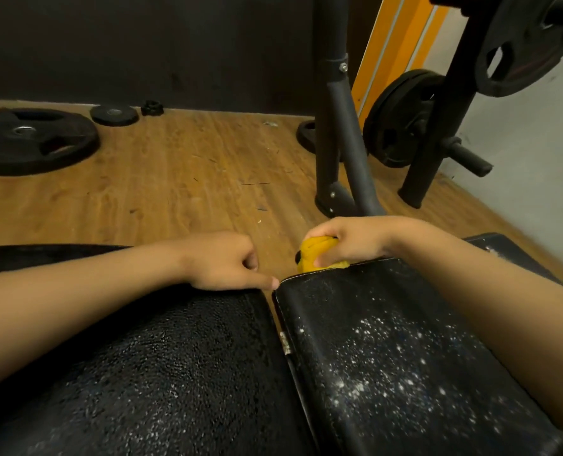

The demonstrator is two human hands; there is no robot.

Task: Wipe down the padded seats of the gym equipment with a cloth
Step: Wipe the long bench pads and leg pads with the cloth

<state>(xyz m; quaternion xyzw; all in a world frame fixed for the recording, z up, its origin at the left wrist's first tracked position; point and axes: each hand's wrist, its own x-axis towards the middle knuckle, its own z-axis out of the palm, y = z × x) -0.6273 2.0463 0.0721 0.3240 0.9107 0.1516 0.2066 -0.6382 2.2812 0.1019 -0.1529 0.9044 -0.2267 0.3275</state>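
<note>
Right pad (388,357) at 5 o'clock carries unwiped white specks. The right hand (349,241) grips the bunched cloth (313,258) in curled fingers at the pad's 12 o'clock edge, so wiping appears barely begun; the next stroke calls for a firm pull toward 6 o'clock. The left hand (224,261) rests on the left pad (174,373), fingers curled, apparently empty; most fingertips are hidden.

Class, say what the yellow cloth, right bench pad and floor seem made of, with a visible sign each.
The yellow cloth: soft fuzzy fabric, bunched. The right bench pad: black vinyl or leather; glossy, stitched edge. The floor: wood or wood-look laminate; grain lines.
</note>
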